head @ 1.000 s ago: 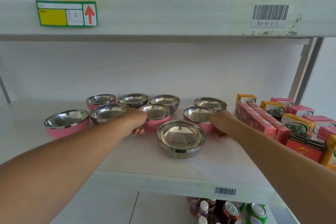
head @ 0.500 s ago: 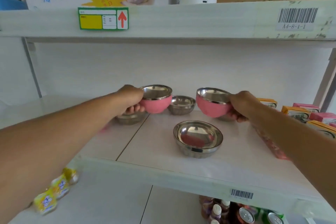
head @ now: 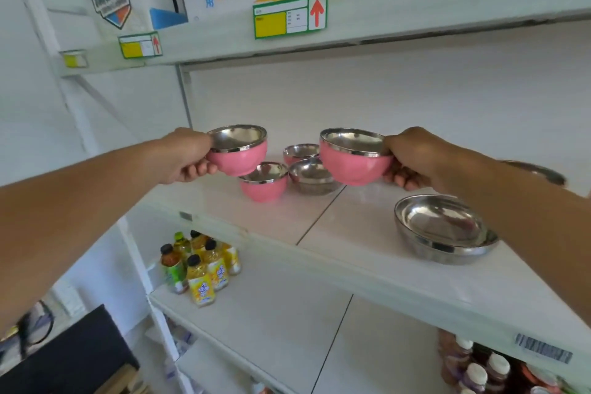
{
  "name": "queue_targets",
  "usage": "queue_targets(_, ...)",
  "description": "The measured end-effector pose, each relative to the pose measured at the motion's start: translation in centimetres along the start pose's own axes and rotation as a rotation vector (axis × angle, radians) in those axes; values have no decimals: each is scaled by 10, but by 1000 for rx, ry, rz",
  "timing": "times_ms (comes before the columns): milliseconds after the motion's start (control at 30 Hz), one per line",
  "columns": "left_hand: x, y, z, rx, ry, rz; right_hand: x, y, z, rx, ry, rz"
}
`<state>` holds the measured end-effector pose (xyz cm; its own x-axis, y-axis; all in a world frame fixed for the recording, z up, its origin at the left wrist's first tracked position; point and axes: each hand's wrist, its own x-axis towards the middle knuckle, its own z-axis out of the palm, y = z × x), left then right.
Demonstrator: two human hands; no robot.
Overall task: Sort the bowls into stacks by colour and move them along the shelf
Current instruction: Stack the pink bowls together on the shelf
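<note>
My left hand (head: 184,155) grips a pink bowl (head: 240,153) by its rim, lifted above the white shelf (head: 335,233). My right hand (head: 412,158) holds a second pink bowl (head: 353,160) the same way, at about the same height. Below and between them a pink bowl (head: 264,182) and a steel bowl (head: 311,177) stand on the shelf, with another pink bowl (head: 300,152) behind. A wide steel bowl (head: 444,229) sits near the front edge, under my right forearm. A steel rim (head: 537,171) shows behind that arm.
The shelf above (head: 351,6) hangs low over the bowls, with price tags and boxes. On the lower shelf, several yellow drink bottles (head: 204,269) stand at the left. More bottles (head: 479,368) fill the bottom right. A dark object (head: 70,358) lies at the bottom left.
Both hands lifted a pink bowl each off the shelf and carried them left along it. My view swung left, so the cartons at the right are out of sight.
</note>
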<state>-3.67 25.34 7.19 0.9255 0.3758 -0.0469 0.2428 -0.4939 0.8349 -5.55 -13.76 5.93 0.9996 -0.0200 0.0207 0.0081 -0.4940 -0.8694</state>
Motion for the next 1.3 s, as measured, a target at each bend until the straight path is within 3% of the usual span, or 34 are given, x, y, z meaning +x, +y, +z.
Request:
queue_targets(167, 22, -26, -12, -10, -12, -21, 12, -6, 24, -32, -12, 29)
queue_targets(400, 72, -20, 3, -60, -140, 69, 29, -21, 43, -47, 112, 88)
queue_targets(633, 111, -26, 34, 68, -291, 122, 39, -38, 73, -15, 199, 132)
queue_targets(767, 127, -34, 45, 205, -245, 172, 47, -45, 84, -9, 229, 152)
queue_targets(1067, 128, -38, 47, 233, -277, 140, 75, -69, 128, -3, 126, 83)
queue_targets(1300, 133, -47, 19, 281, -205, 84, 100, -95, 169, 26, 28, 29)
